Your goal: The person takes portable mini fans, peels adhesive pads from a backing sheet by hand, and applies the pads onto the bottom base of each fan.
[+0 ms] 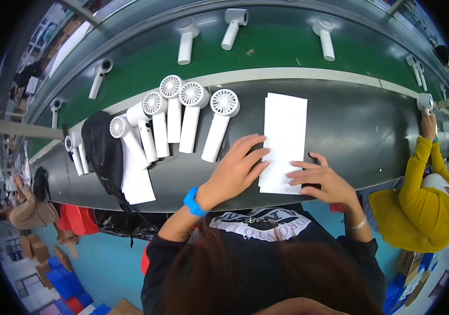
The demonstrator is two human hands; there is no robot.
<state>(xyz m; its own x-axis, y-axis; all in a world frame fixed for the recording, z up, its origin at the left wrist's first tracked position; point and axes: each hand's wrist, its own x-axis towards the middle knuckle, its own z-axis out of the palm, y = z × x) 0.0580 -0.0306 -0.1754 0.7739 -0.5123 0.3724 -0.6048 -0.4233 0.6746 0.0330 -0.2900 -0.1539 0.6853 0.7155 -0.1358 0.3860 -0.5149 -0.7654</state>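
The white paper (287, 118) lies lengthwise on the dark bench (355, 128), its near end close to the bench's near edge and its far end short of the pale rail (308, 74). The left hand (239, 167) has its fingers loosely spread, tips at the paper's left edge; the right hand (326, 181) is also spread, with fingertips over the near right part. Neither seems to pinch it, though contact under the fingertips is hard to judge.

The widest stretch of bench runs right from the paper toward a person in yellow (426, 205). On the left, a narrower gap separates paper from the nearest fan (219, 126), which stands apart from a tight cluster of fans (189, 118). Beyond the rail, more fans lie spaced out on the green belt (277, 44).

A black bag (98, 147) covers part of a white sheet (138, 186) and overhangs the near edge. The fans overlap, so some handles are partly hidden. Whether the paper is folded or stacked cannot be told; its print is too faint. Dark sleeves and hair hide the near middle, and the left rim is small and blurred
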